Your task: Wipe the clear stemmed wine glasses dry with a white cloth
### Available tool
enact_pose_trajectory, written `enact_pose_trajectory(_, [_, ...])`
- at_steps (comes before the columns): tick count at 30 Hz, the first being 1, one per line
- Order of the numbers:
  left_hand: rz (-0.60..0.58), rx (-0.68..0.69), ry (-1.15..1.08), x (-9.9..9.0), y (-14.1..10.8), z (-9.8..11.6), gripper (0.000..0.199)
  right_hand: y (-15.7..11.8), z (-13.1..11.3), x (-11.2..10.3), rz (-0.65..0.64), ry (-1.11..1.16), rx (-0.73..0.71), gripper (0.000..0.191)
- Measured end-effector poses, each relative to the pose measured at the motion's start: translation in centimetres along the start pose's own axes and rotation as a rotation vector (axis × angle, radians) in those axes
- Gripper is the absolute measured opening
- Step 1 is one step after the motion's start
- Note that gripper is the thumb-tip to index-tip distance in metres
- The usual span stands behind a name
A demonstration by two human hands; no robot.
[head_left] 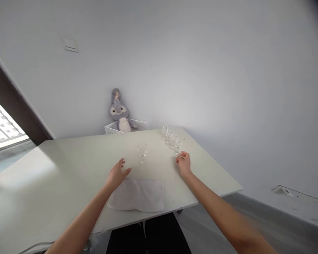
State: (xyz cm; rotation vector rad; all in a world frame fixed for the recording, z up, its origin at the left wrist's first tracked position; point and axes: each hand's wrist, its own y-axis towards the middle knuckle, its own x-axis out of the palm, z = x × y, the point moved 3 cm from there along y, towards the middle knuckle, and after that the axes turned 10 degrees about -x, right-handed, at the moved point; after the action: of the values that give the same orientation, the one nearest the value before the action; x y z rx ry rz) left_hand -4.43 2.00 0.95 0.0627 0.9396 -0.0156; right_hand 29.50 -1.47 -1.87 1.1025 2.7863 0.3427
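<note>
A clear stemmed glass (142,152) stands upright near the middle of the white table (76,165). My left hand (117,175) hovers left of it and nearer to me, fingers spread, with nothing in them. Toward the right side, several clear stemmed glasses (172,138) are grouped upright in rows running away from me. My right hand (184,163) is at the near end of this group, thumb and fingers apart, beside the foot of the closest glass (177,146); whether it touches the foot I cannot tell. A folded white cloth (137,196) lies at the front edge between my forearms.
Behind the table's far edge, a grey plush toy (124,124) sits in a white perforated basket (111,130) against the wall. A dark-framed window is on the left. The table's right edge slants toward me, with floor beyond it. A cable (37,245) shows at lower left.
</note>
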Motion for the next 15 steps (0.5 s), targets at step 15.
enact_pose_trajectory(15, [0.047, -0.191, -0.472, 3.5, 4.6, 1.9, 0.047, -0.7, 0.6, 9.9, -0.298, 0.094, 0.117, 0.047])
